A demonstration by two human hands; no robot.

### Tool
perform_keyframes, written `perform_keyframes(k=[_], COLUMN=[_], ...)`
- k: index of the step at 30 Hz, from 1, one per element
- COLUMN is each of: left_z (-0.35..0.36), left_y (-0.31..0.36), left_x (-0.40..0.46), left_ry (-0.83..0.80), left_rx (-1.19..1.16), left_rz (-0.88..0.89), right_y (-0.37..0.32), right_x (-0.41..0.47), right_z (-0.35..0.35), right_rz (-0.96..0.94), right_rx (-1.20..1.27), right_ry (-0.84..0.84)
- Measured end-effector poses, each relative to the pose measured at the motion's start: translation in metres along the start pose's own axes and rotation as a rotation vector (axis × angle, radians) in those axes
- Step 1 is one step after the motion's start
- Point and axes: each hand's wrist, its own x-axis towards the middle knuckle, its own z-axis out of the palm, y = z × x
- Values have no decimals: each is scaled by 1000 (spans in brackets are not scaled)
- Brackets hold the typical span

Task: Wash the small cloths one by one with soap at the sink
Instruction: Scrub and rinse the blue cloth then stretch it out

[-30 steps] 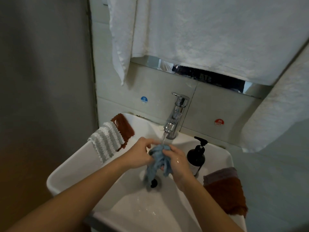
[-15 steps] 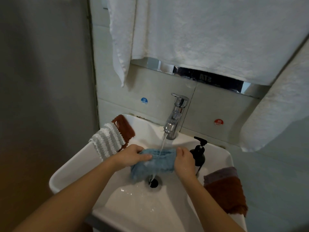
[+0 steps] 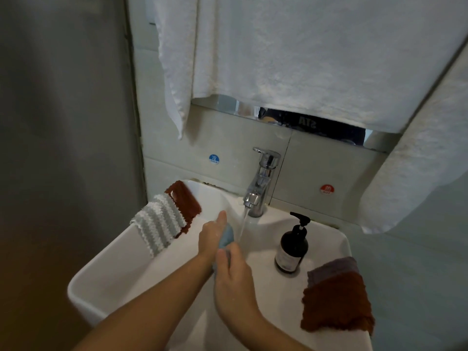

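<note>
— Two hands are over the white sink (image 3: 106,272). What are they holding?

— One small light blue cloth (image 3: 226,236). It is bunched up between the hands, right over the bowl and just beside the water.

— How is the left hand (image 3: 211,238) holding it?

— Its fingers curl round the top part of the cloth, and the thumb sticks up. The right hand (image 3: 234,277) is lower and closer to us. Its fingers wrap round the bottom part of the cloth. I think the cloth is twisted between them, but the hands hide most of it, so I cannot be sure.

— Is the water on?

— Yes. A thin stream of water (image 3: 241,225) runs down from the shiny silver tap (image 3: 263,182). It falls just to the right of the blue cloth.

— Where is the soap?

— A dark pump bottle (image 3: 292,245) stands on the sink edge at the right, near the tap. No hand touches it.

— Are there more cloths?

— Yes. A grey and white striped cloth (image 3: 159,224) hangs over the left edge of the sink. It lies partly on top of a rust red cloth (image 3: 186,200). On the right corner sits another rust red cloth (image 3: 335,305), with a grey purple cloth (image 3: 331,269) under it.

— What is on the wall?

— A round blue sticker (image 3: 214,159) at the left and a round red sticker (image 3: 327,190) at the right. Big white towels (image 3: 304,59) hang above the tap.
</note>
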Motion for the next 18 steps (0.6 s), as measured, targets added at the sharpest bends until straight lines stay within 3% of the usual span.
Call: perform_keyframes(k=[3, 6, 9, 13, 15, 18], left_z=[5, 11, 13, 6, 5, 7], left_y=[8, 19, 17, 16, 20, 29], left_x=[-7, -19, -21, -17, -20, -25], left_ry=[-35, -84, -26, 62, 22, -58], left_rx=[-245, -573, -623, -722, -812, -768], left_rz=[-31, -75, -62, -114, -134, -95], right_y=[8, 18, 18, 8, 7, 8], right_x=[26, 56, 43, 13, 24, 58], right_z=[-4, -13, -15, -10, -13, -21], right_rz=[25, 213, 216, 46, 7, 176], right_rx=[4, 109, 92, -25, -33, 129], right_ry=[210, 377, 274, 133, 201, 409])
